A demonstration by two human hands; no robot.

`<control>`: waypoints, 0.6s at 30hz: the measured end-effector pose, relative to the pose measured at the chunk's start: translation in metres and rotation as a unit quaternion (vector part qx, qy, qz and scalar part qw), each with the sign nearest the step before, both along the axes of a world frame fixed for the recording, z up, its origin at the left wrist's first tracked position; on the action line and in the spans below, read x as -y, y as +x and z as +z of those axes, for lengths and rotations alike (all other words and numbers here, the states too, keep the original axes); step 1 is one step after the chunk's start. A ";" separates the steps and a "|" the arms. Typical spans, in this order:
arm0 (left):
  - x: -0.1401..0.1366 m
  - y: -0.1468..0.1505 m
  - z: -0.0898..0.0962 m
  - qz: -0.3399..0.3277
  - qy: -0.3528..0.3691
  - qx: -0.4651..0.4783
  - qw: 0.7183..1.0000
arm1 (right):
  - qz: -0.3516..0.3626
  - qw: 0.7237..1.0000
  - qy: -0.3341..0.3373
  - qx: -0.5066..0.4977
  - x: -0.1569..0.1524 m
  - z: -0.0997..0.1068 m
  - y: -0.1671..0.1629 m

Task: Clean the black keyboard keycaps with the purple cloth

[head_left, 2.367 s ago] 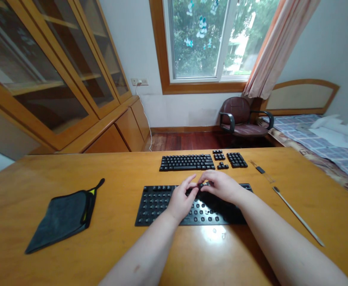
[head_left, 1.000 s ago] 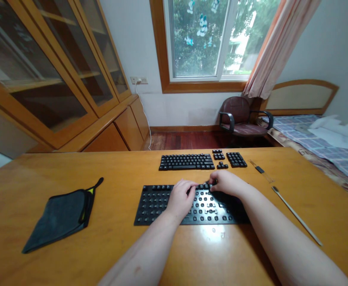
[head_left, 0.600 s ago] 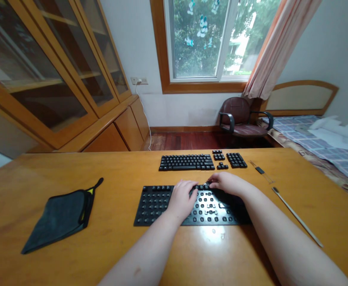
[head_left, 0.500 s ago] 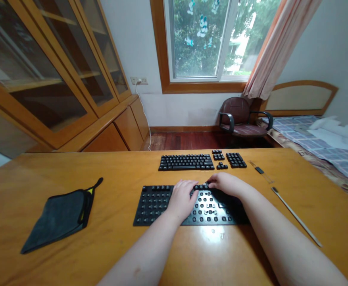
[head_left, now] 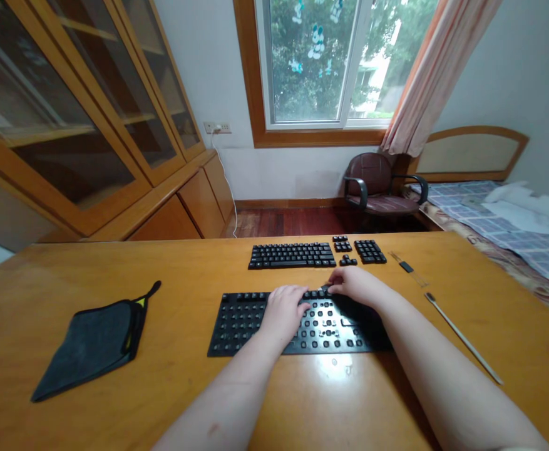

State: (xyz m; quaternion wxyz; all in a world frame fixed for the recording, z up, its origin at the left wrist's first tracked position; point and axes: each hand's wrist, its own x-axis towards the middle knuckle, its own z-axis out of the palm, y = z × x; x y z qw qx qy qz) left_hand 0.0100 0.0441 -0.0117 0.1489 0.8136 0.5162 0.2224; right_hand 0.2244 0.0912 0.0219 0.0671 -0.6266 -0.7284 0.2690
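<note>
A black keyboard (head_left: 241, 324) with most of its keycaps off lies on the desk, switches bare. Across its middle lies my left hand (head_left: 284, 311), the fingers bent over the top row at the far edge and the thumb on the board. My right hand (head_left: 349, 282) is closed in a pinch at the far edge, right of the left hand. A small pale piece shows by its fingertips, too small to name. The right forearm hides the keyboard's right end.
Behind the keyboard, black keycaps (head_left: 292, 255) are laid out in keyboard order, with a number pad block (head_left: 370, 252) at the right. A wire keycap puller (head_left: 406, 267) and a thin brush (head_left: 462, 337) lie right. A dark cloth pouch (head_left: 93, 341) lies left.
The view has shifted slightly. Both hands stay at nearly the same places on the keyboard; the right hand's fingertips have moved a little at the far edge.
</note>
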 end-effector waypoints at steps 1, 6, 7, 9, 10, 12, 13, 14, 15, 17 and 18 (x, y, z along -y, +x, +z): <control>-0.001 -0.002 0.000 0.004 -0.005 -0.008 1.000 | -0.014 1.000 0.019 -0.007 0.000 0.005 0.002; -0.004 -0.007 0.000 0.033 -0.003 -0.042 0.999 | -0.064 0.995 0.056 0.053 -0.001 0.018 0.020; -0.004 -0.007 0.000 0.039 0.003 -0.046 0.998 | -0.067 0.994 0.040 0.078 -0.001 0.019 0.022; -0.001 -0.007 0.001 0.049 0.012 -0.049 0.998 | -0.058 0.991 -0.002 0.118 -0.001 0.018 0.024; 0.000 -0.007 0.001 0.054 0.013 -0.050 0.997 | -0.048 0.990 -0.022 0.131 -0.001 0.017 0.023; 0.001 -0.008 0.002 0.068 0.009 -0.059 0.996 | -0.025 0.989 -0.045 0.141 0.000 0.016 0.020; 0.002 -0.008 0.002 0.078 0.005 -0.066 0.995 | -0.017 0.988 -0.048 0.143 0.001 0.015 0.017; 0.002 -0.009 0.001 0.090 0.001 -0.075 0.993 | -0.012 0.988 -0.047 0.145 0.001 0.014 0.014; 0.001 -0.009 0.001 0.102 -0.001 -0.082 0.991 | -0.009 0.988 -0.043 0.145 0.002 0.012 0.011; 0.001 -0.010 -0.001 0.123 0.001 -0.088 0.988 | 0.002 0.990 -0.034 0.135 0.002 0.007 0.005; 0.000 -0.010 -0.001 0.131 0.003 -0.085 0.988 | 0.007 0.992 -0.031 0.126 0.002 0.004 0.002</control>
